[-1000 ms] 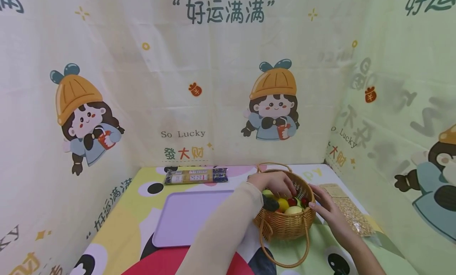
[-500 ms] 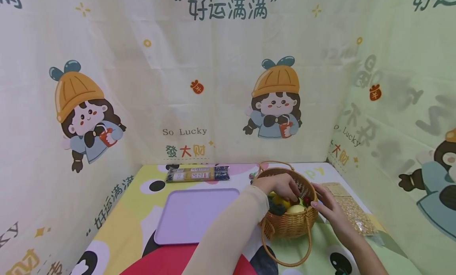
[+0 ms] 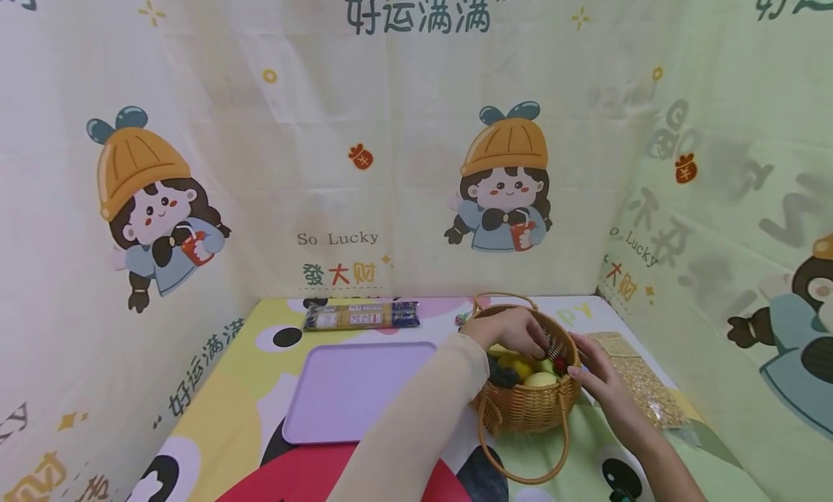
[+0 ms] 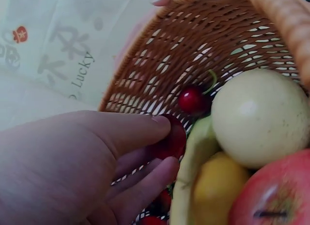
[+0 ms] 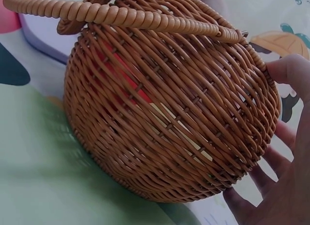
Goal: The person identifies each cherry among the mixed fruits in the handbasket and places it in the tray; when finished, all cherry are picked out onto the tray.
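A brown wicker basket (image 3: 530, 408) holds fruit on the table. My left hand (image 3: 514, 330) reaches inside it; in the left wrist view its thumb and fingers pinch a dark red round fruit (image 4: 177, 140), partly hidden by them. Close by lie a cherry (image 4: 192, 99) with a green stem, a pale round fruit (image 4: 261, 118), a long yellow-green fruit (image 4: 193, 162), a yellow fruit (image 4: 220, 184) and a red apple (image 4: 276, 196). My right hand (image 3: 601, 379) grips the basket's right side, thumb at the rim, fingers against the outer wall.
A lilac tray (image 3: 354, 393) lies left of the basket, and a long yellowish packet (image 3: 361, 316) behind it. To the right is a clear bag of light grains (image 3: 641, 383). One basket handle (image 3: 523, 482) hangs down in front. A small colourful object (image 3: 460, 320) sits behind the basket's left side.
My left hand has shifted slightly right inside the basket, and its fingers have moved from above the fruit toward the basket's far right wall. The right hand stays on the basket's side.
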### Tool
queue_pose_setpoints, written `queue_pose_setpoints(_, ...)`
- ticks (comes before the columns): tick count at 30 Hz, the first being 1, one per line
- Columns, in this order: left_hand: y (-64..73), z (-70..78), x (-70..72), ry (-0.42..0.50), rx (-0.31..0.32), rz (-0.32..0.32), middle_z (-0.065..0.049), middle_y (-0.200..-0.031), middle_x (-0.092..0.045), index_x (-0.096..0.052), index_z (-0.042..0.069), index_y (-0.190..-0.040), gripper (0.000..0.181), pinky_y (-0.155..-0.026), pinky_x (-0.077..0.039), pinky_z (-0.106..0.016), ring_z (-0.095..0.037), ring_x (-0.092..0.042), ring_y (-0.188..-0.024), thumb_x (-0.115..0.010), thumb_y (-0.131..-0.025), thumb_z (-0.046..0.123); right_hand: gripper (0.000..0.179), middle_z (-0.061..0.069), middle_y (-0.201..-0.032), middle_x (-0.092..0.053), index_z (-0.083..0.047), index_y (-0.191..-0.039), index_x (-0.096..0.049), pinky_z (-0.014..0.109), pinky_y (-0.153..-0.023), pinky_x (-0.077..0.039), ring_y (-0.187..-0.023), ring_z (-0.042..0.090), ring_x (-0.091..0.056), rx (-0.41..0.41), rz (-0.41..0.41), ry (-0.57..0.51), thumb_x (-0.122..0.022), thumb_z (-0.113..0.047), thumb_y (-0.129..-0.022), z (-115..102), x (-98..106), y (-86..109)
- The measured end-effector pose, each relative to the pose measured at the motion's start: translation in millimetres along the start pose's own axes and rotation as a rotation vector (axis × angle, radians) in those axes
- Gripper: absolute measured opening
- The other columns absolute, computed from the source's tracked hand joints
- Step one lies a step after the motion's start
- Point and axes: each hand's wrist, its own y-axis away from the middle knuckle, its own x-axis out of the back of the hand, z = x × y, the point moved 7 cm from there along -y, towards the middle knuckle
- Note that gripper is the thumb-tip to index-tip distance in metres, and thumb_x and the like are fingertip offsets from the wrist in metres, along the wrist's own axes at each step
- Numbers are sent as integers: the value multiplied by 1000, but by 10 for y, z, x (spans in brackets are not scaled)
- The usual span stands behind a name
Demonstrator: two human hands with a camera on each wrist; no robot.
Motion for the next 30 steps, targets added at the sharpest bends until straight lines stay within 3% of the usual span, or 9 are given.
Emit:
queue_pose_setpoints(3, 76, 24, 101, 13, -8, 37, 11, -115, -83, -85, 21, -127, 26, -91, -58, -20, -1, -72, -101, -81, -102, 26, 65, 20, -184, -18, -28, -178, -21, 85, -122, -26, -168, 56, -10, 10, -1, -21, -46, -25, -119, -14, -7, 12)
queue_pose_setpoints(4, 100, 28, 127, 17, -16, 46, 12, -114, -83, -85, 20, -127, 26, -90, -58, -19, 0, -71, -100, -81, -102, 27, 65, 20, -184, -18, -28, -178, -21, 83, -122, -28, -168, 55, -11, 9, 0, -20, -46, -25, -119, -12, -8, 15)
queue_pose_setpoints(7, 181, 42, 196, 49, -71, 68, 10, -116, -84, -85, 17, -128, 26, -90, -57, -17, 1, -72, -102, -80, -103, 25, 64, 18, -184, -19, -29, -178, -21, 56, -124, -41, -169, 47, -18, 4, 3, -6, -45, -26, -119, 2, -10, 20)
queue_pose_setpoints(10, 275, 35, 263, 70, -115, 109, 10, -118, -84, -85, 17, -127, 25, -90, -58, -16, 2, -73, -103, -80, -103, 24, 63, 18, -183, -21, -29, -178, -22, 24, -111, -45, -163, 19, -34, 13, 11, -11, -45, -27, -119, 10, -19, 19)
queue_pose_setpoints(12, 352, 16, 308, 95, -127, 142, 10, -118, -83, -85, 18, -127, 24, -91, -58, -16, 2, -73, -104, -80, -103, 24, 63, 18, -183, -22, -29, -178, -22, 12, -101, -43, -150, -1, -40, 15, 19, -16, -45, -27, -119, 14, -22, 17)
queue_pose_setpoints(14, 445, -13, 359, 106, -130, 180, 11, -117, -83, -84, 20, -126, 24, -93, -58, -17, 3, -73, -104, -81, -103, 26, 63, 18, -183, -22, -28, -178, -22, 9, -99, -43, -140, -13, -41, 15, 23, -22, -45, -28, -119, 15, -27, 12)
queue_pose_setpoints(16, 551, -38, 413, 118, -148, 212, 10, -118, -82, -84, 19, -127, 24, -95, -59, -18, 2, -73, -105, -80, -104, 26, 64, 17, -183, -21, -28, -178, -22, 10, -99, -43, -136, -17, -40, 9, 25, -24, -46, -28, -119, 17, -29, 4)
queue_pose_setpoints(24, 1049, -151, 683, 199, -214, 342, 8, -125, -80, -83, 20, -129, 25, -95, -62, -22, -4, -71, -111, -78, -105, 24, 64, 18, -184, -19, -29, -179, -22, 10, -99, -43, -137, -17, -40, -1, 26, -30, -47, -27, -120, 33, -16, -1)
queue_pose_setpoints(30, 1364, -418, 812, 333, -204, 472, 8, -126, -81, -84, 25, -126, 24, -102, -63, -30, -9, -75, -116, -80, -102, 23, 65, 19, -184, -19, -29, -179, -22, 7, -99, -43, -136, -20, -41, 3, 32, -49, -48, -26, -120, 32, -13, 3)
